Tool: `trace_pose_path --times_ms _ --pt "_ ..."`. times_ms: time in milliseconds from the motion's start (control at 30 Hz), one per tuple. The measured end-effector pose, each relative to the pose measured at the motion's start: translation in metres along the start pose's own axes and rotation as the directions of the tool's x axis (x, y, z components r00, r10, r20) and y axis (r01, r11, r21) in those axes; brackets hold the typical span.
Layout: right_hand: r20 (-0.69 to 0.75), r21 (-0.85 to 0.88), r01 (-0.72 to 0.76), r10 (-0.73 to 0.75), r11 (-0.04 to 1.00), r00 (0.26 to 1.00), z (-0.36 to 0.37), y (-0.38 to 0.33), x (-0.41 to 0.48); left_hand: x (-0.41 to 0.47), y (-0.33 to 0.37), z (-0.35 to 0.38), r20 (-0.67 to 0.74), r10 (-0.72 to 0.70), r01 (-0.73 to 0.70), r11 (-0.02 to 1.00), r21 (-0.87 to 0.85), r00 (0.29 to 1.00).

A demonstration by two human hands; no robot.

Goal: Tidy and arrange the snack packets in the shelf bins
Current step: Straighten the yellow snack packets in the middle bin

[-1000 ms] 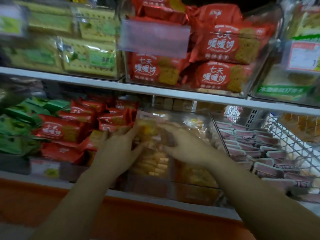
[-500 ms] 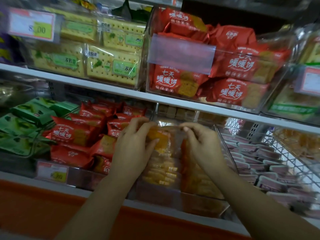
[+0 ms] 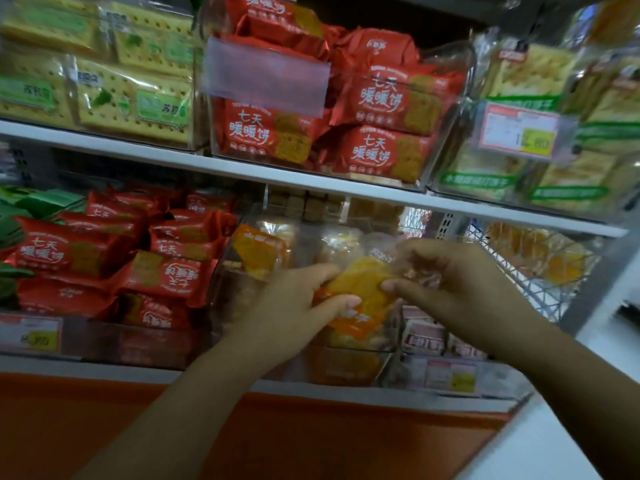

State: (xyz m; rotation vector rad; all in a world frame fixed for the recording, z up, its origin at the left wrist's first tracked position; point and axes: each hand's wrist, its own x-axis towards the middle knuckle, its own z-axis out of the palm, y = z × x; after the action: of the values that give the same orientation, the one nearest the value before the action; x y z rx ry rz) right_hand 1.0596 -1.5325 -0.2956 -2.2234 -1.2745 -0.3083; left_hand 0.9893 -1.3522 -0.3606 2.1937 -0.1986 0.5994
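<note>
Left hand (image 3: 291, 308), right hand (image 3: 462, 289) grip orange packet (image 3: 360, 284) over packet-filled bin (image 3: 346, 366)

Head-worn wide view, forward and down; close to shelf bins (image 3: 346, 367)

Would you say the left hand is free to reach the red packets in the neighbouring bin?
Probably not yet: the left hand grips the orange packet with the right hand. The red packets lie uncovered just beside it, so letting go should free the way.
</note>
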Motion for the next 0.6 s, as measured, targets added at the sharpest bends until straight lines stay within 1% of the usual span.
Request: trace_pose_path --times_ms 67,167,233,300,367,433,500,600 --pt "-0.020 -0.055 -0.028 0.027 0.998 0.999 -0.004 0.009 -0.005 0.001 -0.003 0.001 0.008 -0.088 0.088 0.995 -0.045 0.996" --pt "-0.021 -0.075 -0.071 0.070 0.995 0.997 -0.006 0.019 -0.008 0.003 -0.009 0.002 0.048 -0.237 0.242 0.944 -0.227 0.970" --pt "0.027 -0.096 -0.099 0.102 0.990 0.994 -0.002 0.024 -0.008 0.004 -0.013 0.008 0.085 -0.300 0.312 0.914 -0.260 0.950" --pt "0.063 -0.140 -0.105 0.115 0.985 0.991 0.006 0.031 -0.008 0.003 -0.016 0.015 0.135 -0.347 0.371 0.898 -0.235 0.928" --pt "0.096 -0.188 -0.068 0.087 0.980 0.992 0.016 0.035 -0.009 0.002 -0.019 0.023 0.175 -0.362 0.392 0.900 -0.189 0.916" --pt "0.150 -0.244 -0.009 0.047 0.970 0.988 0.029 0.040 -0.012 0.002 -0.020 0.027 0.208 -0.377 0.416 0.887 -0.201 0.903" --pt "0.203 -0.314 0.049 0.016 0.948 0.979 0.043 0.043 -0.014 0.003 -0.020 0.028 0.221 -0.413 0.460 0.851 -0.253 0.884" --pt "0.190 -0.355 0.128 -0.063 0.926 0.980 0.053 0.044 -0.016 0.003 -0.024 0.033 0.230 -0.466 0.520 0.778 -0.352 0.854"
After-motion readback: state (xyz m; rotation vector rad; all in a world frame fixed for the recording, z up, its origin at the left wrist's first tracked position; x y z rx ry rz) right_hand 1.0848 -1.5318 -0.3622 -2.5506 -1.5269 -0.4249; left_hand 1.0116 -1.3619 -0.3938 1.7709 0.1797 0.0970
